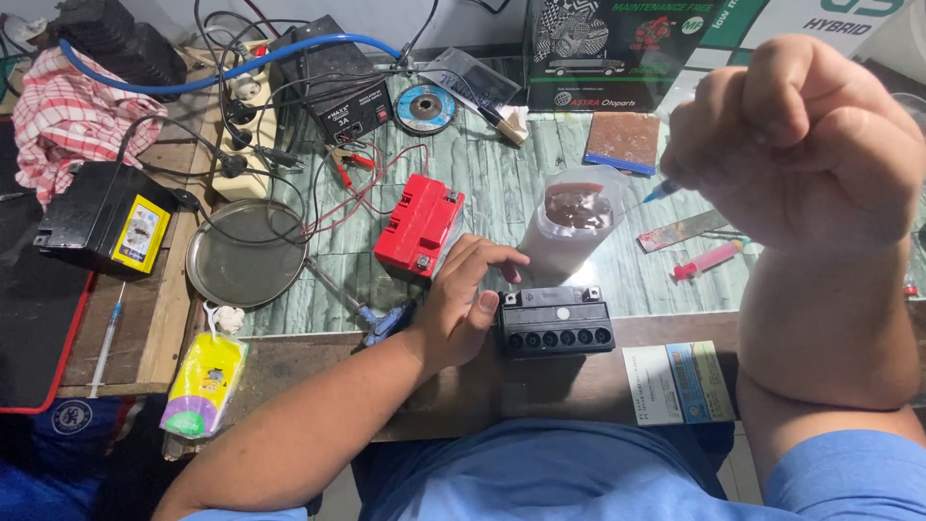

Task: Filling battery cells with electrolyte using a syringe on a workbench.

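Observation:
My left hand (465, 297) rests on the bench with its thumb against the left end of a small black battery (556, 321) that shows a row of several round cell holes. My right hand (796, 145) is raised close to the camera, fingers closed around a thin syringe whose blue tip (662, 191) pokes out on the left. Behind the battery stands a white plastic tub (569, 227) holding brown material. A red battery (419, 224) lies to the left of my left hand.
A round metal tray (247, 253), a black battery with a yellow label (104, 220), a black charger with red clips (333, 92), a grinding disc (425, 106), a pink syringe (707, 260), a yellow packet (201, 386) and a printed card (678, 383) lie around.

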